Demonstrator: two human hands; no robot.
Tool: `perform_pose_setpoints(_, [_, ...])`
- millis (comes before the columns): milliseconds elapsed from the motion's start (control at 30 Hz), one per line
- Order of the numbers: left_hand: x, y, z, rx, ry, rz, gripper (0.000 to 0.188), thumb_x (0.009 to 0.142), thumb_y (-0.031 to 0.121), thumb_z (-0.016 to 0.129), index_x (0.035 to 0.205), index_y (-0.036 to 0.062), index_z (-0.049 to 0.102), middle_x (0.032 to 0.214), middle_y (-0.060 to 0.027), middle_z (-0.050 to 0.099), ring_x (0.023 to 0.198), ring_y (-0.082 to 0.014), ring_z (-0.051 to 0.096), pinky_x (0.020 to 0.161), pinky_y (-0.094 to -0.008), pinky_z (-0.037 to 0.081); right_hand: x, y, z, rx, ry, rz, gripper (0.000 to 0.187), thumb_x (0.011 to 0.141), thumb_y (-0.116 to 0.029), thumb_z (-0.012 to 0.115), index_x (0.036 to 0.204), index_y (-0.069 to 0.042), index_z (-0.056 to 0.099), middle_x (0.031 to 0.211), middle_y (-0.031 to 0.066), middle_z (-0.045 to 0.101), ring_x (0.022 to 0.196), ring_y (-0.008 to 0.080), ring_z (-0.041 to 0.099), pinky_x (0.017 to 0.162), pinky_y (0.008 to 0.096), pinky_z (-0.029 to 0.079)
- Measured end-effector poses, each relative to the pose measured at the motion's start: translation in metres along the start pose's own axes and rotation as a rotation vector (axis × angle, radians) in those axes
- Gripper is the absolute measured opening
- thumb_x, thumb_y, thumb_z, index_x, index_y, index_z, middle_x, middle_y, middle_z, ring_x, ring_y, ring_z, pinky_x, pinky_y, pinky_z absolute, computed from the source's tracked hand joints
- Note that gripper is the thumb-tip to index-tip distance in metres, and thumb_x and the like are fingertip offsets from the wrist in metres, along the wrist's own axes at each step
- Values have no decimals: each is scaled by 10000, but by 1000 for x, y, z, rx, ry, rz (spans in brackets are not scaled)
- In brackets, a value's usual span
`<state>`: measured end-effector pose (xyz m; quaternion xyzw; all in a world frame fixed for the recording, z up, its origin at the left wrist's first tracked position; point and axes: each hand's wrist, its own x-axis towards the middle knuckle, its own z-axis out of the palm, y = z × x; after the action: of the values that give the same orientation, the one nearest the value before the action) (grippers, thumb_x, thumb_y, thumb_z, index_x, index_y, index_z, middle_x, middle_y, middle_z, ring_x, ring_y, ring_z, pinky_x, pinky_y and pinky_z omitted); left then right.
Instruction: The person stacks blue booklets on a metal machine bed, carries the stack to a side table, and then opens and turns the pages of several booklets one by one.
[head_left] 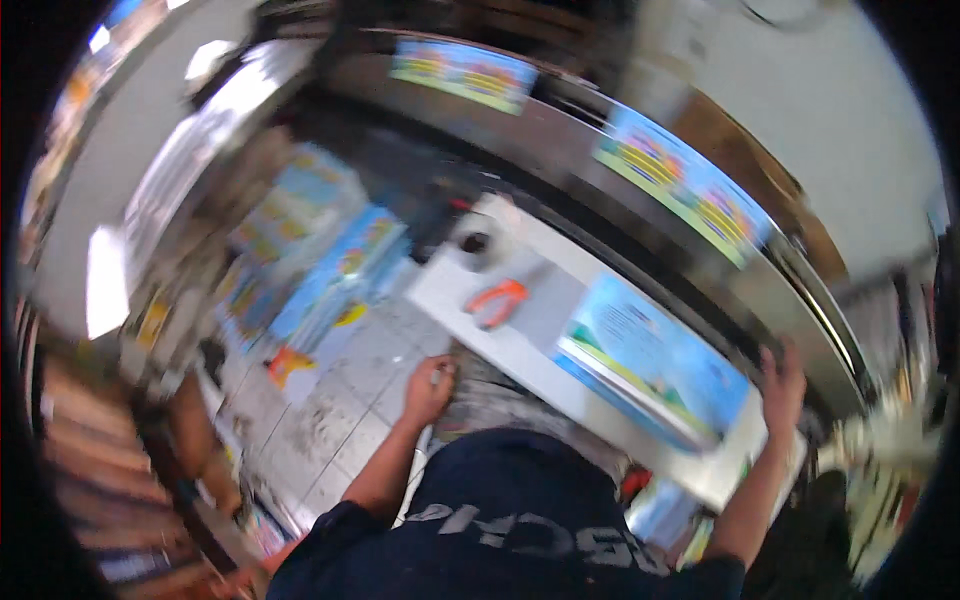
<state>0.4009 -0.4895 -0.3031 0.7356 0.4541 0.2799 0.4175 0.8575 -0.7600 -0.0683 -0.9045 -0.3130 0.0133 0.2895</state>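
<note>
On a white bench [450,300] lies a thick stack of light-blue printed booklets [650,350] with a landscape picture on the cover. At its right end my right hand [784,385] is raised with fingers stretched out, holding nothing that I can see; whether it touches the stack I cannot tell. My left hand [430,390] hangs off the near edge of the bench, fingers curled, with a small pale spot that I cannot identify. Left of the stack lies an orange two-handled tool [497,302], blurred, resembling pliers. Behind it stands a pale round container [482,250] with a dark inside.
A metal rail [560,130] runs behind the bench, with colourful printed sheets [690,180] along it. Piles of printed stacks [335,275] stand on the tiled floor [345,420] at left. Cardboard [750,160] leans against the back wall. Shelves of stacked paper [95,450] fill the lower left.
</note>
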Motion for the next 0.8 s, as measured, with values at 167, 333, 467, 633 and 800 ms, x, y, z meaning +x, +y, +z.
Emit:
perform_pose_setpoints(167, [-9, 20, 10, -36, -83, 167, 216, 891, 87, 621, 1089, 9, 656, 1011, -185, 668, 954, -341, 654, 842, -386, 512, -74, -94, 23, -261, -117, -465, 531, 809, -248, 767, 1256, -15, 599, 1364, 208, 547, 1239, 398, 527, 1038, 459, 435])
perform_pose_setpoints(333, [-16, 42, 24, 19, -218, 304, 200, 891, 93, 635, 1072, 14, 666, 960, -168, 683, 925, -335, 662, 814, -390, 516, -116, -84, 53, -335, -117, -468, 542, 815, -316, 750, 1233, -1, 609, 1388, 188, 531, 1273, 373, 499, 1036, 472, 413])
perform_pose_setpoints(467, [-25, 52, 14, -3, -225, 283, 194, 903, 95, 630, 1075, 14, 667, 987, -178, 685, 903, -342, 663, 801, -393, 519, -126, -81, 58, -349, -94, -468, 549, 800, -354, 756, 1220, -28, 620, 1349, 144, 563, 1241, 336, 522, 1000, 463, 429])
perform_pose_setpoints(633, [-28, 84, 14, -33, -235, 359, 184, 888, 73, 636, 1058, 10, 668, 990, -176, 685, 892, -338, 655, 796, -398, 506, -110, -78, 58, -334, -126, -460, 624, 734, -446, 778, 1182, -39, 627, 1221, 119, 613, 1132, 315, 572, 930, 452, 465])
perform_pose_setpoints(800, [-11, 148, 15, -26, -127, 711, 260, 798, 52, 700, 1049, 40, 635, 996, -151, 674, 877, -334, 627, 774, -418, 466, -79, -79, 31, -232, -360, -461, 580, 723, -507, 772, 1103, -81, 668, 1110, 78, 660, 1009, 308, 634, 840, 421, 520])
